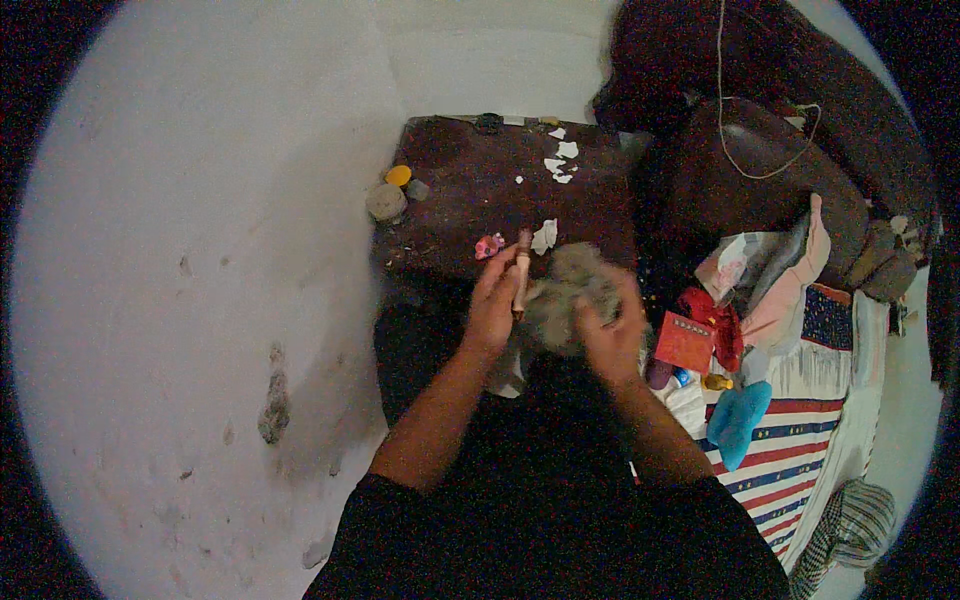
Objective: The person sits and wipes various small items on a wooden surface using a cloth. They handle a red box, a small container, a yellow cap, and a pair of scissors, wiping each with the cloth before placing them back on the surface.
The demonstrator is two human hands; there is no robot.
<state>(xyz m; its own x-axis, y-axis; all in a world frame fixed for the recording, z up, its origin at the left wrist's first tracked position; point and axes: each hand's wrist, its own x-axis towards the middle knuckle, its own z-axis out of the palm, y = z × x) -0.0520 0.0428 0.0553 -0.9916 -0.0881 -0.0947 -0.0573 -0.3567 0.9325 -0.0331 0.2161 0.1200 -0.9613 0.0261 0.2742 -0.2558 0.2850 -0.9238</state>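
Observation:
My left hand (493,309) holds a slim rod (522,279) upright in the picture, pale in the middle and brown at both ends. Blurred by motion, my right hand (611,334) grips a crumpled grey-green wad (559,315) of cloth or fibre, which lies close beside the rod. Whether the wad touches the rod I cannot tell. Just beyond my left fingertips sits a small pink patterned item (489,246) on the dark tabletop (465,202). A crumpled white scrap (545,236) lies right of the rod's far end.
Torn white pieces (562,161) lie at the table's far side. A round beige object (386,202) and a yellow lid-like disc (399,176) sit at its left edge, beside the wall (225,225). At right are a brown sofa (750,157), a red packet (684,341) and striped fabric (780,450).

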